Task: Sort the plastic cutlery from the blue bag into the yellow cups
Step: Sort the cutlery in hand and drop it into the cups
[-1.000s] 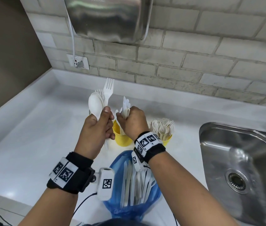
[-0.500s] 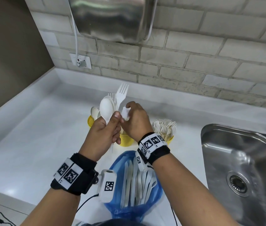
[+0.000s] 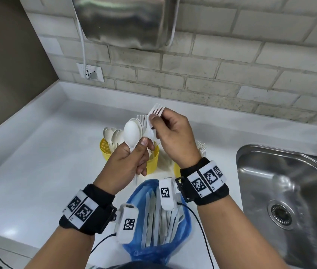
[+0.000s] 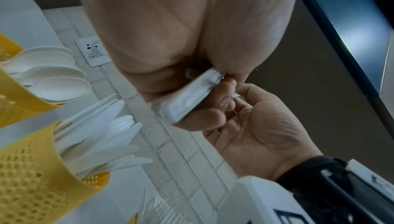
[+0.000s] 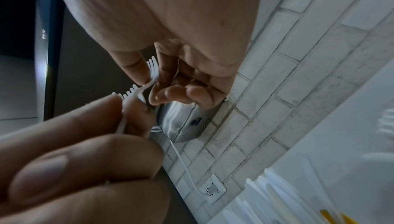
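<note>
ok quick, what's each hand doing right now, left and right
Left hand: closed around a bunch of cutlery, spoons and forks, by the handles.
Right hand: pinching the head of one white fork in that bunch.

Steel sink point(image 3: 285, 193) at right; metal dryer point(image 3: 126, 20) on brick wall point(image 3: 231, 61), corded to socket point(image 3: 90, 72).

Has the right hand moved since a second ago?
Yes. The right hand has risen from the middle yellow cup and now pinches the fork atop the left hand's bundle.
</note>
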`<state>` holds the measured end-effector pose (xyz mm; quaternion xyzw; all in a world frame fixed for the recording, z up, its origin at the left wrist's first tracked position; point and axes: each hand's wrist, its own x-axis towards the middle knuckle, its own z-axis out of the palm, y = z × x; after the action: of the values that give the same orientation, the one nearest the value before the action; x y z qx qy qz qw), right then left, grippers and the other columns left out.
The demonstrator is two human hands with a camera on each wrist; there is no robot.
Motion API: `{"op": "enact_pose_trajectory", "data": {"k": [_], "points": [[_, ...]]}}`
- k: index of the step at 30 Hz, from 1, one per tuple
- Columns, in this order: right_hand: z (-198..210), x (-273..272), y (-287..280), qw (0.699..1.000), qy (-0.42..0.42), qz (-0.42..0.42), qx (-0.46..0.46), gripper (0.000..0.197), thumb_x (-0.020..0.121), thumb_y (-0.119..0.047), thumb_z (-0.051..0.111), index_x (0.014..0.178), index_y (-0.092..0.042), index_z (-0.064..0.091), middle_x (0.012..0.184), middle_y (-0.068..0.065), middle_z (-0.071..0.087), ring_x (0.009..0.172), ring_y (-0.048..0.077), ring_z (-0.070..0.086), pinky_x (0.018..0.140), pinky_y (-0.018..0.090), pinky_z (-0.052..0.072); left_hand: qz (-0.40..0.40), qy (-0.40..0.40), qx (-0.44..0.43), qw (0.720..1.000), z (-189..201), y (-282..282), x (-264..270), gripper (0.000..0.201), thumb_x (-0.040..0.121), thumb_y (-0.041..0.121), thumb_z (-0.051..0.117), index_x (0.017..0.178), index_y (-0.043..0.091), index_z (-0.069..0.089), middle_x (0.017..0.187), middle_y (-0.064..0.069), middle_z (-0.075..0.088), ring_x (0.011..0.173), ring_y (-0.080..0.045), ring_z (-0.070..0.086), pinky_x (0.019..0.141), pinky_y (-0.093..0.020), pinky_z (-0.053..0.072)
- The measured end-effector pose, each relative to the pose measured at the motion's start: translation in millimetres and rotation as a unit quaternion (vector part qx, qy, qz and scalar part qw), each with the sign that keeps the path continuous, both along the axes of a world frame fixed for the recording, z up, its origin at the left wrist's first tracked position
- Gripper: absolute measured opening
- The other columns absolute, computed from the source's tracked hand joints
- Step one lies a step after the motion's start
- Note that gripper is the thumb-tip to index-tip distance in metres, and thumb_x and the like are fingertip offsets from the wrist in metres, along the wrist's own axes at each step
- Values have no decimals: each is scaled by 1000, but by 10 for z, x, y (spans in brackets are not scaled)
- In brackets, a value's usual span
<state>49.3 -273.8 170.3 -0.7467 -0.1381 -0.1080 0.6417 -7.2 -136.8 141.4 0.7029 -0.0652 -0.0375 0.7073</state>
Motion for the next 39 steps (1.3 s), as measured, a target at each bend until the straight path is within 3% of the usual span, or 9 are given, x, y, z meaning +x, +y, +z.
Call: {"op": "enact_pose_trajectory", "data": {"k": [5, 12, 14, 17, 24, 27, 29, 36, 39], "points": [[-21, -69, -92, 999, -20, 24, -24, 22, 100, -15, 61, 81, -26, 66, 68, -12, 55, 65, 14, 52, 65, 33, 45, -11, -4, -3, 1000, -5, 7, 4, 44, 103, 40, 41, 101, 0, 60, 61, -1, 33, 52, -17, 36, 59, -34, 50], [-62, -165, -130, 996, -37, 50, -60, 26, 102, -10, 60, 81, -24, 64, 84, -10, 51, 65, 2, 55, 70, 20, 44, -21, -19, -8, 1000, 13, -6, -21, 34, 104, 37, 42, 88, 20, 67, 65, -7, 38, 55, -19, 40, 61, -33, 52], [-90, -199, -115, 995, -49, 36, -78, 8, 101, -13, 61, 100, -17, 69, 95, -3, 52, 68, 11, 59, 71, 29, 50, -22, -19, -12, 999, 7, -22, -28, 36, 104, 36, 43, 76, 26, 63, 67, -8, 38, 56, -18, 41, 60, -35, 49], [-90, -275, -100, 994, -80, -51, -54, 35, 94, -13, 69, 128, -17, 61, 107, 1, 50, 70, 15, 54, 72, 24, 50, -18, -10, -1, 1000, -11, -33, -42, 36, 105, 36, 45, 73, 31, 60, 65, -1, 36, 56, -16, 37, 58, -33, 43], [-48, -498, -65, 977, -107, -59, -173, 31, 83, -38, 81, 91, -18, 59, 82, -7, 52, 74, 12, 52, 66, 25, 45, 21, -41, 43, 998, -95, -79, -4, 14, 102, 18, 48, 93, 17, 59, 73, 3, 57, 68, -12, 52, 60, -30, 42], [-89, -541, -22, 974, -95, -88, -188, 33, 82, -38, 81, 88, -17, 56, 77, -10, 49, 70, 10, 51, 65, 27, 47, 13, -58, 43, 997, -90, -121, -9, 21, 100, 13, 50, 115, 15, 63, 108, -14, 69, 106, -29, 67, 86, -48, 56], [-87, -547, -17, 974, -91, -110, -179, 30, 81, -35, 79, 86, -15, 57, 75, -10, 50, 68, 10, 50, 65, 27, 47, 19, -72, 62, 995, -99, -121, -19, 19, 99, 9, 50, 114, 13, 62, 105, -12, 69, 103, -31, 66, 84, -52, 54], [-31, -571, -51, 969, -118, -115, -183, 15, 86, -15, 63, 73, -9, 59, 68, -1, 53, 63, 16, 50, 63, 36, 45, 31, -116, 117, 986, 8, -169, -80, 32, 99, 1, 55, 109, 31, 63, 96, 19, 72, 96, 0, 67, 84, -20, 49], [-36, -566, -71, 978, -100, -106, -150, 5, 90, -13, 68, 92, -13, 63, 74, -1, 60, 65, 14, 57, 65, 35, 50, 27, -130, 128, 983, 47, -189, -89, 21, 104, 14, 52, 115, 25, 65, 95, 16, 72, 95, 0, 66, 83, -21, 50]]}}
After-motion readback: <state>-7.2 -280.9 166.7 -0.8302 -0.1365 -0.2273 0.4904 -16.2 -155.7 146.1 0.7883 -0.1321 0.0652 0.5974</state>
